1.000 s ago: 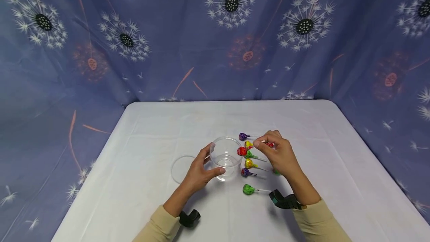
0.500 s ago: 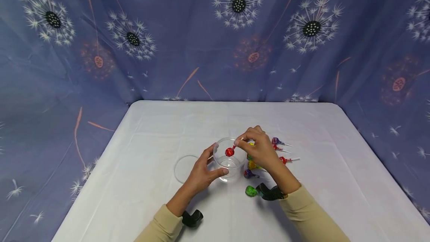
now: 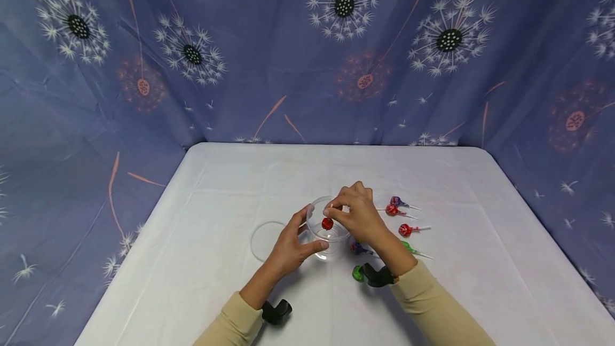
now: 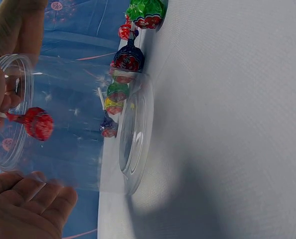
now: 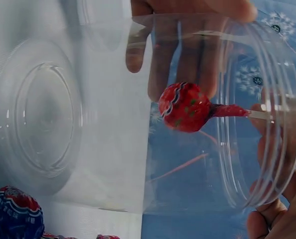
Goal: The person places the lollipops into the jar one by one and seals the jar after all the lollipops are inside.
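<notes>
My left hand (image 3: 292, 243) holds a clear plastic jar (image 3: 330, 253) from the left, thumb on the near side and fingers behind it. The jar stands upright on the table, its mouth open. Between thumb and fingers, my right hand (image 3: 356, 217) pinches the white stick of a red-wrapped lollipop (image 3: 327, 223) at the jar's mouth. In the right wrist view the lollipop's head (image 5: 185, 107) hangs inside the jar, below the rim and well above the jar's base (image 5: 46, 119). The left wrist view shows nothing else in the jar.
Right of the jar lie several wrapped lollipops, among them a red one (image 3: 405, 230), a purple one (image 3: 356, 248) and a green one (image 3: 357, 273). Some are hidden under my right arm. A clear round lid (image 3: 251, 241) lies left of the jar. A dandelion-patterned curtain (image 3: 269, 57) surrounds the white table (image 3: 230, 175).
My right hand has carried the red lollipop leftward from above the other lollipops into the jar's mouth and lowered it slightly. The left hand keeps its hold on the jar.
</notes>
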`<state>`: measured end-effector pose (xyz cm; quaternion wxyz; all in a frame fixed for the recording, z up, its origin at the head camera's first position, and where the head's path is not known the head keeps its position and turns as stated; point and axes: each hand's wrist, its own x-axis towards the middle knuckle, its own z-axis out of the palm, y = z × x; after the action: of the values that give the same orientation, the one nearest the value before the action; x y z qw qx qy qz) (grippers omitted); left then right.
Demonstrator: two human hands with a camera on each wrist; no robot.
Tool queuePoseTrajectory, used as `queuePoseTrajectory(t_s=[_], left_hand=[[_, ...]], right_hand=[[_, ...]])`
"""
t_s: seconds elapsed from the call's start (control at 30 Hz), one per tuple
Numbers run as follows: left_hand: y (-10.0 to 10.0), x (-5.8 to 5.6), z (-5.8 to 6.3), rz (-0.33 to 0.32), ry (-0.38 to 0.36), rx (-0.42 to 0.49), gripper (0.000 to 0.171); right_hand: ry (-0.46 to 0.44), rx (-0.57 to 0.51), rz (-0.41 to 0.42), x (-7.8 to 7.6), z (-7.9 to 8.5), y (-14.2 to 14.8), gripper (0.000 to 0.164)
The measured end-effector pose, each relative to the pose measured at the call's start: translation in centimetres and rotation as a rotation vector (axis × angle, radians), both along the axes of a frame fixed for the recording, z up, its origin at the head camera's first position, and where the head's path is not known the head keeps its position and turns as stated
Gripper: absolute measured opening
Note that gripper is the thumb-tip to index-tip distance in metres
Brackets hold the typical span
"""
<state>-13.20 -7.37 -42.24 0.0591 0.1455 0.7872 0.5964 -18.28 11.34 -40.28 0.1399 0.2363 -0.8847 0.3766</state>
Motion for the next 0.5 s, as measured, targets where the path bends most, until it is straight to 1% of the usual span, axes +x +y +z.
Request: queuePoseTrajectory(t_s=[0.1,0.23,0.3,0.5], left_hand=[[0.02,0.00,0.05,-0.004,-0.004,0.000,0.085],[0.03,0.03,0.09,-0.009,-0.001,0.002,0.085],[0.03,0.08,0.12,-0.010,0.002,0.004,0.085],[0.05,0.14,0.20,-0.006,0.005,0.006,0.085]], right_hand=[[0.015,0.040,-0.003,-0.05,-0.12,-0.14,0.006],[0.080,0.092,-0.009,-0.11,-0.27,-0.25,0.007],[0.105,0.107,-0.009,-0.14,-0.36,-0.27,0.007],[0.136,0.129,-0.012,-0.19,-0.51,-0.32,0.009]])
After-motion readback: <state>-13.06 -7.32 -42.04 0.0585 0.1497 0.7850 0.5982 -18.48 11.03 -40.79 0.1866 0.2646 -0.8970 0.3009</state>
